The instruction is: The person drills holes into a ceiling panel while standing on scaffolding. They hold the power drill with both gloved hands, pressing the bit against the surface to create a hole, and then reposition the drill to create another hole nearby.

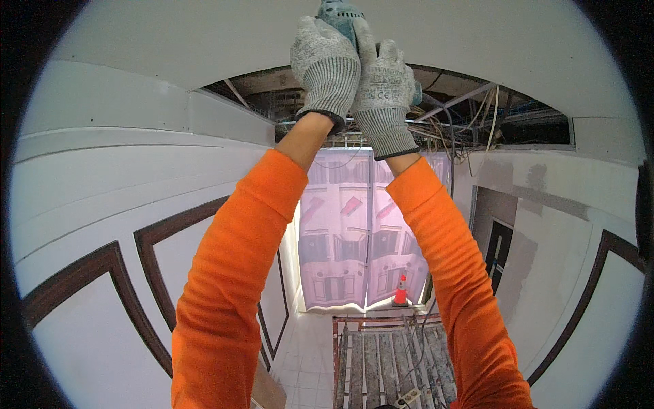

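Above me, against the pale ceiling panel (225, 41), I hold up a teal power tool (338, 15) with a vented housing. My left hand (325, 65), in a grey knit glove, wraps round the left side of its body. My right hand (383, 88), gloved the same way, is closed on its right side, with one finger stretched up along the housing. A bit of teal shows beside the right glove's outer edge. The tool's front end is cut off by the upper rim, so its exact kind cannot be told.
Behind the hands, a ceiling opening (470, 102) shows metal framing and hanging cables. Below stands a slatted metal platform (381, 361) with a power strip (407, 398) on it. An orange cone (401, 292) stands by pink printed sheeting (337, 232). Panelled walls flank both sides.
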`<state>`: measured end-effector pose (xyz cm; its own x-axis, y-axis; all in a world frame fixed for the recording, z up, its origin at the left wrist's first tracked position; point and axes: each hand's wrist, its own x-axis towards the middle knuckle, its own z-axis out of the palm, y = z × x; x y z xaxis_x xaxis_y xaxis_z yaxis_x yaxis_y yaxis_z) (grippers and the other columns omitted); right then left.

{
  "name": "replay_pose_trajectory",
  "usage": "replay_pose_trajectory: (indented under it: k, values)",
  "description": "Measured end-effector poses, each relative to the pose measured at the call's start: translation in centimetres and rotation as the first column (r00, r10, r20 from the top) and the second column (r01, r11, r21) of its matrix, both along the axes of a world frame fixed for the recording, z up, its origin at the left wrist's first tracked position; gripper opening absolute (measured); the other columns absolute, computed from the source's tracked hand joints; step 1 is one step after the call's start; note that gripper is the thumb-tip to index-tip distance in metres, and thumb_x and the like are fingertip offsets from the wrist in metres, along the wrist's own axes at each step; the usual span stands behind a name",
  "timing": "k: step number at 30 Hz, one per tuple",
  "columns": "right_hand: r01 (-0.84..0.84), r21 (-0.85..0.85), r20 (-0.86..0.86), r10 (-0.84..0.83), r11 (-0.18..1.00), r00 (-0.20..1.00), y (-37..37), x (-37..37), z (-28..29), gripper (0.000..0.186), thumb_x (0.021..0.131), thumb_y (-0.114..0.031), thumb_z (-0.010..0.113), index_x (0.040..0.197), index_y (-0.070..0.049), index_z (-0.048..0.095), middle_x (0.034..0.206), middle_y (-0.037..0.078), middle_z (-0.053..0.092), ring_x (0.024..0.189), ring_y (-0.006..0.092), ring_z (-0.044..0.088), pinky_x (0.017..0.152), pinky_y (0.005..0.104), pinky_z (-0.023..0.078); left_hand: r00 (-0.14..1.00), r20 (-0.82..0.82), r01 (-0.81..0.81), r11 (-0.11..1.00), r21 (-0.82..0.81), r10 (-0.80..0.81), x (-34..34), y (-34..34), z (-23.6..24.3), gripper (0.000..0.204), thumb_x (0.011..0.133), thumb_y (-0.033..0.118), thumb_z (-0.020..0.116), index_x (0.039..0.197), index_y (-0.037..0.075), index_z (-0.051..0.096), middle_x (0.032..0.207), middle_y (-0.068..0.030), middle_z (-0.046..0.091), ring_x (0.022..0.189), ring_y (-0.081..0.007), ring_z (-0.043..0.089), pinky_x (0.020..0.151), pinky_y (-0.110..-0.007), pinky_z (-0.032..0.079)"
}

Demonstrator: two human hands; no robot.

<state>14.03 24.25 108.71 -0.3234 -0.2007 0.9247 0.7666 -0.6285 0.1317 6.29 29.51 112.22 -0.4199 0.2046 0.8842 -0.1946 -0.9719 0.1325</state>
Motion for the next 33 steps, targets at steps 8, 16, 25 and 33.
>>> replay_pose_trajectory:
  k: [8,16,25,33]
  values:
    - [0.019,-0.023,-0.058,-0.020,1.000,0.998,-0.2,-0.7,-0.4,0.104,0.079,-0.037,0.084,0.162,-0.024,0.021,0.126,0.019,0.054,0.117,0.0356,0.059,0.093,0.0511,0.052,0.980,-0.146,-0.140,0.990,-0.025,0.135,-0.4,0.0,0.4,0.027,0.097,0.022,0.059,0.108,-0.003,0.062,0.105,-0.0240,0.068,0.099,-0.0395,0.071,0.084,-0.048,0.059]
    - [0.012,-0.016,-0.039,-0.013,1.000,0.999,-0.2,-1.4,-0.5,0.103,0.079,-0.036,0.084,0.162,-0.024,0.025,0.123,0.018,0.056,0.117,0.0347,0.059,0.094,0.0509,0.051,0.983,-0.033,-0.176,0.980,0.095,0.179,0.2,2.0,1.7,0.027,0.096,0.020,0.059,0.110,-0.003,0.066,0.108,-0.0235,0.066,0.103,-0.0375,0.069,0.088,-0.045,0.057]
    - [0.059,-0.028,-0.012,-0.059,0.998,0.998,-1.2,-1.4,0.3,0.099,0.082,-0.040,0.082,0.162,-0.025,0.026,0.123,0.019,0.055,0.115,0.0352,0.060,0.095,0.0510,0.050,0.879,-0.098,-0.466,0.884,0.036,0.467,0.6,1.3,2.4,0.027,0.096,0.020,0.060,0.111,-0.002,0.067,0.110,-0.0201,0.066,0.103,-0.0349,0.069,0.087,-0.043,0.058]
    - [0.098,-0.054,-0.078,-0.102,0.994,0.992,-2.2,-1.9,0.5,0.100,0.080,-0.041,0.083,0.161,-0.023,0.027,0.122,0.019,0.056,0.114,0.0351,0.061,0.093,0.0507,0.052,0.940,-0.088,-0.326,0.944,0.056,0.330,0.0,0.3,2.4,0.024,0.096,0.017,0.059,0.109,-0.001,0.068,0.109,-0.0208,0.067,0.102,-0.0373,0.069,0.086,-0.043,0.058]
